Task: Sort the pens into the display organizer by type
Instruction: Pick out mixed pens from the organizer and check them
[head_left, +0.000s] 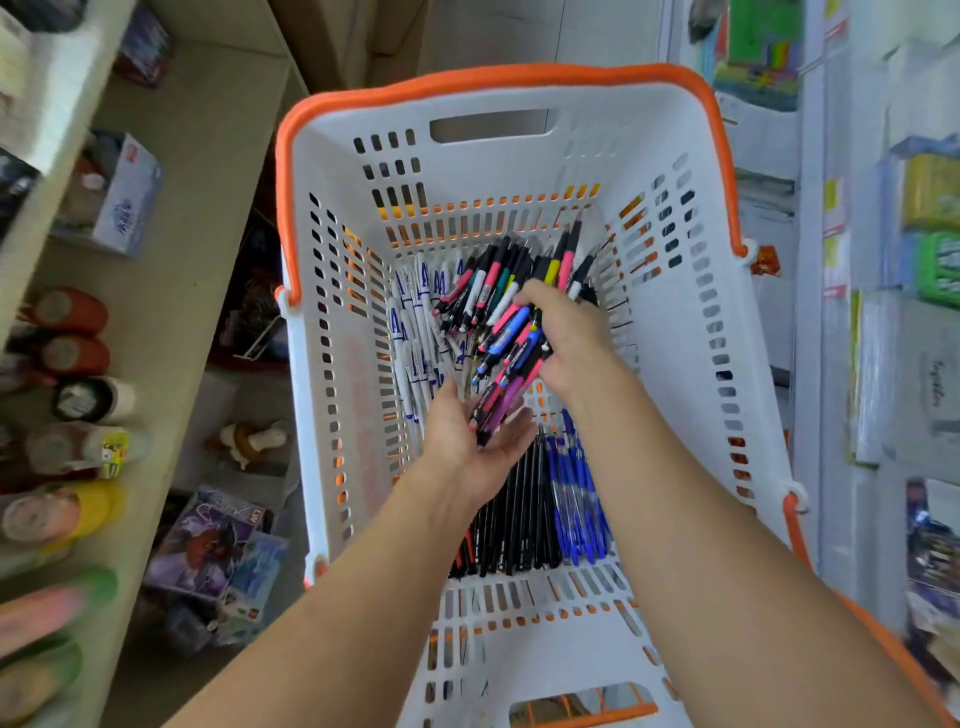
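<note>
Head view looks down on a bunch of black click pens with coloured rubber grips (511, 358), pink, blue, purple and yellow, which my right hand (569, 343) grips from above, fingers curled round the bundle. My left hand (470, 441) lies under the lower ends of the same bunch, palm up, fingers relaxed and cupped rather than clenched, the pens resting on it. More of these coloured-grip pens (511, 270) lie heaped just beyond my hands, at the far end of a white slotted plastic shopping basket with orange handles (691, 291). Beside that heap, toward the left wall, is a pile of white pens with blue print (413, 322). Nearer to me, under my wrists, lie slim black stick pens (519, 525) and, touching them on the right, blue capped pens (576, 499). Left of the basket runs a beige shelf (171, 291) with bottles (72, 358) and boxes, blurred.
</note>
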